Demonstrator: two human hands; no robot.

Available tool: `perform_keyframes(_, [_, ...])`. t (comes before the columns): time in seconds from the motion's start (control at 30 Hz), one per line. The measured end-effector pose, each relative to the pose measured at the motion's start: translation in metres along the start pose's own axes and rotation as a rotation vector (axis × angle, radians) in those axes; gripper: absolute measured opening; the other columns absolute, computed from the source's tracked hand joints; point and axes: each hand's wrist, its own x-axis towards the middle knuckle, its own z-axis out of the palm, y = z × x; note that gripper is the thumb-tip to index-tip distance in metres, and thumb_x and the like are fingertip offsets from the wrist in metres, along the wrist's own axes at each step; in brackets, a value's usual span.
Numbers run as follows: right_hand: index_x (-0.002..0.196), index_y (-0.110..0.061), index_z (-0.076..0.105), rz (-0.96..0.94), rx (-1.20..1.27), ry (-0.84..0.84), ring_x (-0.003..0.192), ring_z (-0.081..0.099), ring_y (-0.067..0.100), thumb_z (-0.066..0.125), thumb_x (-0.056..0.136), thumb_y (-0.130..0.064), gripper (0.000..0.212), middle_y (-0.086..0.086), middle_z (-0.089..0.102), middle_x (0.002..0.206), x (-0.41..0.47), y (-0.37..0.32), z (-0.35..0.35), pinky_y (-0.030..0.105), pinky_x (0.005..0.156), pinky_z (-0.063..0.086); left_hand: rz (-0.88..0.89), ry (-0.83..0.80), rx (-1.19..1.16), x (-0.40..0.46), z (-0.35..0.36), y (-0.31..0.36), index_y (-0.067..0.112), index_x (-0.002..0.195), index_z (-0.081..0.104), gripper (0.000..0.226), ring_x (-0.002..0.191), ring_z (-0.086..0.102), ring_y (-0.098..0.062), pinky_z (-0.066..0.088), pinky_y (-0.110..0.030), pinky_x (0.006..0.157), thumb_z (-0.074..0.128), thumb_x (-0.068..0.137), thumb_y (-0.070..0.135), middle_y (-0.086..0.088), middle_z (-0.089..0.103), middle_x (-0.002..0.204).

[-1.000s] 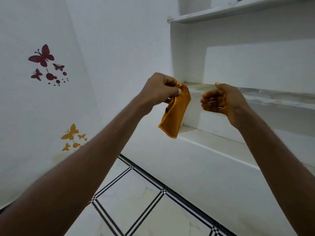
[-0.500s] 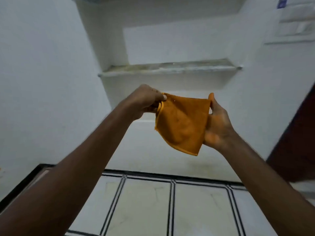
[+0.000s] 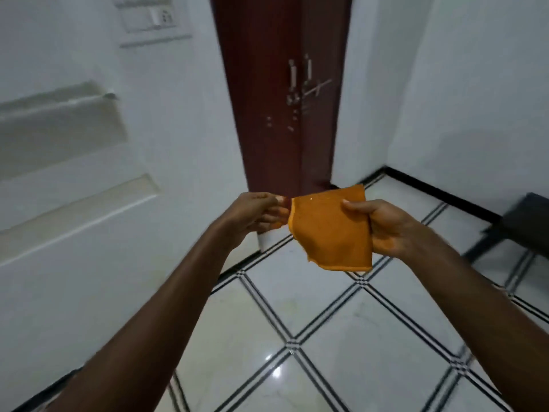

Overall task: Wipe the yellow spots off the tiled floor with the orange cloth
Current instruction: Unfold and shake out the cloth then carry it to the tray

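The orange cloth (image 3: 331,230) hangs spread in the air in front of me, well above the tiled floor (image 3: 341,331). My right hand (image 3: 386,228) grips its right edge, thumb on the front. My left hand (image 3: 258,214) pinches the cloth's upper left corner with the fingertips. The floor is white tile with black-and-white line borders. A faint yellowish smear (image 3: 292,306) shows on the tile below the cloth; no clear yellow spots can be made out in this blurred frame.
A dark red double door (image 3: 276,90) with metal handles stands straight ahead. White walls with recessed shelves (image 3: 59,138) are on the left. A dark piece of furniture (image 3: 525,224) sits at the right edge on the floor.
The view has swung right, from the shelf wall to the door and floor. My right hand, empty a second ago, took the cloth's edge; both hands now hold it spread and lower.
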Motion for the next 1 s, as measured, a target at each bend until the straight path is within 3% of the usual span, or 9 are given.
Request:
perform_keyframes(0.13, [0.133,-0.014,0.055,-0.017,0.011,0.241,0.113,0.063,0.042,0.066,0.085,-0.028,0.052,0.018,0.066,0.126,-0.052,-0.027,-0.154,0.056,0.084,0.053,-0.021,-0.212,-0.083,0.070,0.163,0.009,0.007,0.117,0.068,0.029,0.098,0.073,-0.026,0.059,-0.037,0.088,0.060,0.097,0.025,-0.016,0.074,0.110])
perform_keyframes(0.27, [0.122,-0.014,0.057,-0.013,0.025,0.400,0.106,0.063,0.040,0.058,0.100,-0.026,0.025,0.016,0.065,0.118,-0.094,-0.042,-0.262,0.054,0.079,0.052,-0.043,-0.384,-0.097,0.113,0.285,0.021,0.007,0.120,0.068,0.035,0.106,0.071,-0.029,0.056,-0.040,0.094,0.059,0.097,0.032,-0.016,0.073,0.115])
perform_keyframes(0.4, [0.132,-0.017,0.045,-0.004,0.083,0.542,0.103,0.062,0.038,0.060,0.100,-0.026,0.037,0.013,0.063,0.115,-0.130,-0.050,-0.368,0.052,0.075,0.051,-0.075,-0.526,-0.078,0.151,0.403,0.037,0.006,0.124,0.065,0.040,0.108,0.071,-0.030,0.054,-0.041,0.097,0.057,0.098,0.035,-0.015,0.073,0.116])
perform_keyframes(0.57, [0.138,-0.020,0.044,-0.010,0.168,0.705,0.111,0.061,0.041,0.066,0.096,-0.030,0.049,0.013,0.062,0.124,-0.155,-0.055,-0.504,0.055,0.082,0.052,-0.140,-0.674,-0.029,0.218,0.553,0.045,0.006,0.125,0.064,0.041,0.109,0.070,-0.031,0.054,-0.043,0.099,0.054,0.100,0.037,-0.016,0.072,0.117])
perform_keyframes(0.8, [0.139,-0.022,0.040,0.037,0.211,0.901,0.103,0.061,0.037,0.065,0.096,-0.034,0.051,0.009,0.060,0.119,-0.136,-0.067,-0.676,0.057,0.091,0.048,-0.229,-0.801,0.027,0.344,0.727,0.032,0.008,0.125,0.065,0.043,0.105,0.072,-0.029,0.058,-0.039,0.091,0.057,0.098,0.040,-0.014,0.074,0.113])
perform_keyframes(0.9, [0.149,-0.019,0.037,0.081,0.209,0.976,0.121,0.057,0.042,0.066,0.095,-0.037,0.064,0.014,0.055,0.140,-0.112,-0.083,-0.754,0.063,0.106,0.044,-0.289,-0.805,0.032,0.403,0.793,0.037,0.007,0.120,0.067,0.039,0.101,0.072,-0.029,0.058,-0.038,0.090,0.058,0.098,0.038,-0.014,0.075,0.108])
perform_keyframes(1.0, [0.152,-0.019,0.034,0.111,0.218,1.004,0.125,0.055,0.043,0.067,0.093,-0.040,0.071,0.015,0.051,0.148,-0.091,-0.102,-0.820,0.064,0.108,0.042,-0.330,-0.806,0.079,0.453,0.852,0.048,0.007,0.118,0.067,0.037,0.099,0.072,-0.030,0.058,-0.039,0.091,0.057,0.099,0.037,-0.015,0.075,0.108])
